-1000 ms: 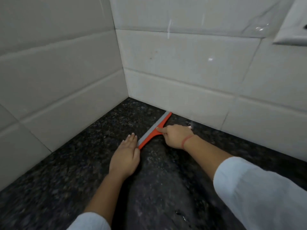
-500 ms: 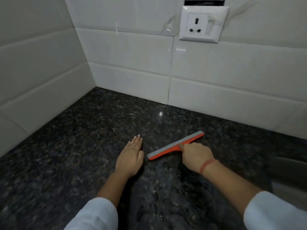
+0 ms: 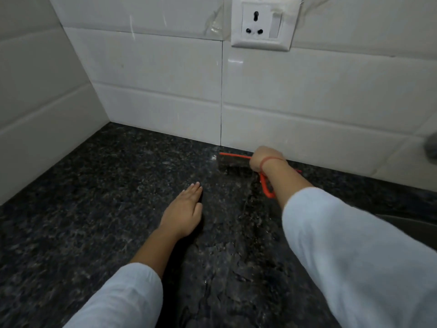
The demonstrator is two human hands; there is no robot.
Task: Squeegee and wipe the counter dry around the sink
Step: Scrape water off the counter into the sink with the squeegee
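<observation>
Just ahead of the closed right hand [image 3: 260, 159] gripping it, the orange plastic squeegee [image 3: 233, 156] has its blade lying crosswise along the wall's foot, while the open left hand [image 3: 183, 214] rests flat on the dark speckled granite counter [image 3: 94, 209], nearer the body.

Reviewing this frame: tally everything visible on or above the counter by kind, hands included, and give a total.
Hands: 2, left hand flat on the speckled black granite counter, right hand gripping the tool
Orange-handled squeegees with grey blade: 1
White wall sockets with switch: 1
Red thread wristbands: 1
Steel sink edges: 1
Total: 6
</observation>
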